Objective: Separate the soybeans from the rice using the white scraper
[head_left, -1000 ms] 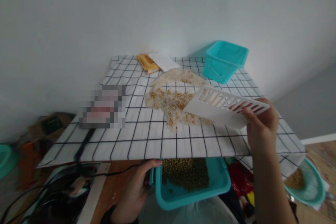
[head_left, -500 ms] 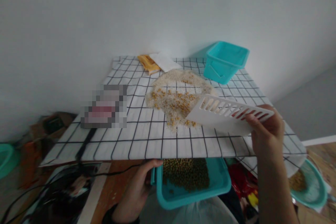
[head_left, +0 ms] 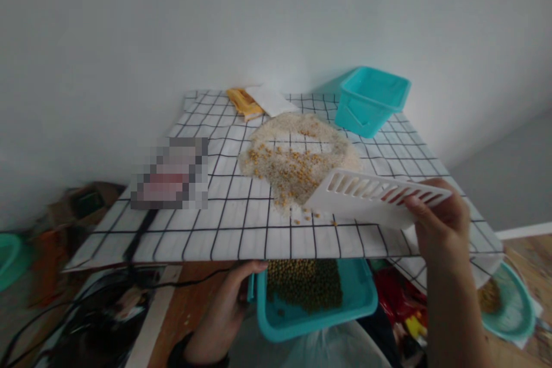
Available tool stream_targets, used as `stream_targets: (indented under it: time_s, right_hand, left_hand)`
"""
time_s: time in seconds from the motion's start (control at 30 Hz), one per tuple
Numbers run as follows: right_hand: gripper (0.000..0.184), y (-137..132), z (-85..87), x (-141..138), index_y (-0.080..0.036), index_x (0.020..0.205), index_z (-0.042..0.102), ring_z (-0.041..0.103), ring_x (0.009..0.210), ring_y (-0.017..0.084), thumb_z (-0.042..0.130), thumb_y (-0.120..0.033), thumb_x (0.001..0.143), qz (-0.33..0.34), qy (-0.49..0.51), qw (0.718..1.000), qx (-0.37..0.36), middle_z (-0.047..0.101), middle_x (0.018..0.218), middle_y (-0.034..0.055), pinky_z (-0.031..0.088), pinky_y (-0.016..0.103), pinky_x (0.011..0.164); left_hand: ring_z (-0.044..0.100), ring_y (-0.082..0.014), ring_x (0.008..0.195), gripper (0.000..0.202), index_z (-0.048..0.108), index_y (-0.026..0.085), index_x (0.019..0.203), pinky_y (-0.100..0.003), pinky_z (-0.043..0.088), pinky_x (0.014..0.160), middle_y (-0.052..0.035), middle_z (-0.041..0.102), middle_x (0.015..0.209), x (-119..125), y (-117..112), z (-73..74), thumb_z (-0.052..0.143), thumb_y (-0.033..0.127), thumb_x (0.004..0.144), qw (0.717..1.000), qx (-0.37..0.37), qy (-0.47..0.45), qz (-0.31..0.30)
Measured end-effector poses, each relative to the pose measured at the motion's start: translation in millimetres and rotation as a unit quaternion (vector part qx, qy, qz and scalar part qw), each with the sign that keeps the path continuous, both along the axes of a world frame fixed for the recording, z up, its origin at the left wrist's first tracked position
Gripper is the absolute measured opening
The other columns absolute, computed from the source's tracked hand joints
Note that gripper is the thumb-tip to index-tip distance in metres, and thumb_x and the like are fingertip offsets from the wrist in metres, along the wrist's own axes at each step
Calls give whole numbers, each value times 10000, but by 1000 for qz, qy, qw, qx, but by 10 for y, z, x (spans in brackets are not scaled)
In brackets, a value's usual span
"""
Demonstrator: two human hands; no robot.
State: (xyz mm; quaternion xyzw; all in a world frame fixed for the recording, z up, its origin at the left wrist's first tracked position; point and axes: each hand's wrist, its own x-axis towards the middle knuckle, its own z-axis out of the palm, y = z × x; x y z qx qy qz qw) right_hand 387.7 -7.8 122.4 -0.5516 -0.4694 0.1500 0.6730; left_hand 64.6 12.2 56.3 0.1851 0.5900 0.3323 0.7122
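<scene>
My right hand (head_left: 442, 218) grips the end of a white slotted plastic board (head_left: 362, 201), which is tilted with its slots along the upper edge. Its far corner touches the near right side of a spread of rice (head_left: 284, 122) mixed with yellow soybeans (head_left: 297, 169). A few beans lie loose by the board's lower edge. Below the table edge, my left hand (head_left: 228, 305) holds the left rim of a turquoise basin (head_left: 317, 326), thumb on top. Soybeans (head_left: 302, 287) cover much of its bottom; the table edge hides its far side.
On the checked tablecloth (head_left: 233, 230) stand an upright turquoise bucket (head_left: 366, 106) at back right, a yellow packet (head_left: 245, 103) and a white sheet (head_left: 271, 100) at the back. A blurred-out device (head_left: 170, 175) with a cable lies left. A round basin (head_left: 513, 310) sits low on the right.
My right hand has lowered the slotted board slightly toward me. Several soybeans now lie scattered nearer the table's front edge. My left hand and the basin stay almost in place.
</scene>
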Motion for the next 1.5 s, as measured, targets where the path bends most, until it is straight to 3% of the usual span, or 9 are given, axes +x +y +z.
stream_targets:
  time_s: [0.17, 0.33, 0.6, 1.03, 1.2, 1.37, 1.5]
  right_hand:
    - [164, -38, -16, -2, -227, 781, 668, 609, 663, 173, 809, -306, 755, 10, 18, 1000, -6, 673, 743, -10, 440, 309, 605]
    - [154, -65, -16, -29, -230, 797, 680, 617, 688, 182, 808, -303, 752, 4, 14, 1000, -1, 677, 764, -3, 449, 318, 619]
    - [98, -104, -41, -47, -249, 817, 715, 612, 676, 170, 801, -253, 770, 30, 23, 999, 7, 658, 748, -18, 432, 314, 618]
    - [93, -178, -13, -106, -248, 818, 695, 634, 712, 214, 779, -272, 787, 72, 14, 997, -13, 676, 742, 10, 457, 348, 630]
    - [88, -234, 16, -167, -233, 818, 687, 639, 701, 219, 733, -306, 833, 113, 9, 993, -35, 708, 777, 37, 464, 354, 605]
    - [108, -242, 70, -209, -244, 766, 676, 615, 629, 205, 715, -290, 855, 168, 23, 985, -16, 661, 673, 16, 440, 344, 555]
    - [39, -175, 18, -175, -255, 849, 712, 625, 657, 180, 748, -255, 834, 99, 15, 995, 5, 683, 740, -1, 437, 313, 562]
  left_hand:
    - [571, -166, 586, 138, 768, 213, 619, -271, 473, 567, 15, 699, 603, 6, 6, 4, 849, 291, 540, 1000, -5, -3, 4]
    - [620, -189, 665, 150, 752, 214, 601, -279, 499, 609, -2, 725, 663, 2, 1, 0, 854, 301, 534, 1000, 5, 6, 9]
    - [628, -202, 643, 94, 765, 220, 590, -289, 503, 599, -25, 747, 662, 7, 11, 18, 824, 293, 588, 1000, 3, -8, -8]
    - [608, -163, 589, 148, 761, 201, 611, -266, 491, 549, 12, 734, 617, 16, 23, -53, 845, 270, 511, 1000, -16, 1, 19]
    - [581, -150, 567, 151, 765, 211, 627, -258, 487, 549, 26, 726, 600, 3, 12, -70, 849, 257, 510, 999, -15, -9, 30]
    - [597, -163, 587, 136, 761, 201, 605, -269, 493, 569, 11, 715, 602, 11, 10, -48, 838, 276, 522, 1000, -20, -12, 6]
    - [608, -173, 601, 132, 759, 203, 617, -273, 485, 567, 1, 715, 621, 4, 3, -72, 842, 282, 551, 1000, -16, -16, 8]
